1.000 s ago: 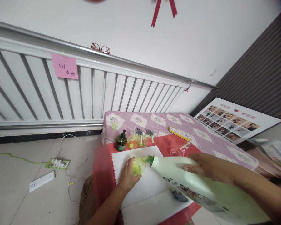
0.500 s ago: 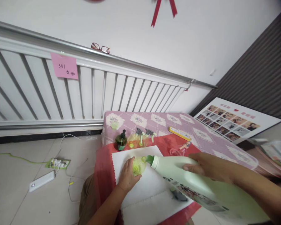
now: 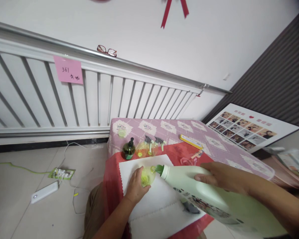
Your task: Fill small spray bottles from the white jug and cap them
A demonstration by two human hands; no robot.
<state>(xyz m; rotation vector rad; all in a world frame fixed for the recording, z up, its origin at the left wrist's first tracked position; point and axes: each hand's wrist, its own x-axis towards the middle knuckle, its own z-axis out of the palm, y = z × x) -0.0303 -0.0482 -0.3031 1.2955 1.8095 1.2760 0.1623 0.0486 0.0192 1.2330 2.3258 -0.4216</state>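
My left hand (image 3: 136, 187) is closed around a small clear yellowish bottle (image 3: 147, 176), tilted with its neck to the right. My right hand (image 3: 215, 177) grips a large pale green detergent jug (image 3: 189, 181), tipped so its green spout sits right at the small bottle's mouth. Whether liquid is flowing I cannot tell. Below them lies a white cloth (image 3: 154, 202) with zigzag edges. A grey spray trigger head (image 3: 190, 207) rests on it, partly behind the jug. Beyond the cloth stand a dark green pump bottle (image 3: 129, 150) and two clear spray bottles (image 3: 149, 146).
A red cover (image 3: 112, 179) and a lilac patterned tablecloth (image 3: 168, 127) drape the table. A yellow box (image 3: 190, 141), clear plastic item (image 3: 188, 160) and pale green cap (image 3: 122, 132) lie there. A white radiator (image 3: 129, 96) runs behind; a power strip (image 3: 61, 174) is on the floor.
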